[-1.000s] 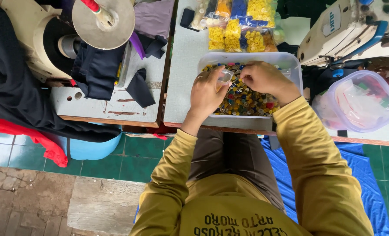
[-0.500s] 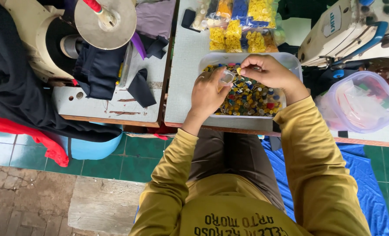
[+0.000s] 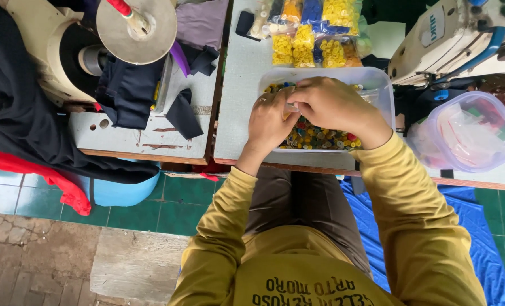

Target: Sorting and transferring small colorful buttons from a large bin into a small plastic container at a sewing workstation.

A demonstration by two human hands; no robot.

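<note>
A clear rectangular plastic tub (image 3: 384, 85) full of small coloured buttons (image 3: 320, 137) stands on the grey table (image 3: 241, 102) in front of me. Both hands meet over the tub. My left hand (image 3: 269, 122) and my right hand (image 3: 332, 105) pinch a small clear whitish thing (image 3: 291, 106) between their fingertips; it looks like a little plastic bag, mostly hidden by the fingers. My yellow sleeves reach up from the bottom of the view.
Clear bags of yellow, blue and orange buttons (image 3: 315, 34) lie behind the tub. A white sewing machine (image 3: 456, 39) and a round lidded container (image 3: 468, 133) are at the right. At the left are dark cloth (image 3: 128, 90), a metal disc (image 3: 136, 25) and a red cloth (image 3: 31, 175).
My hands have come together over the tub's middle; the right hand moved left and down to meet the left hand, and both now pinch the small clear thing.
</note>
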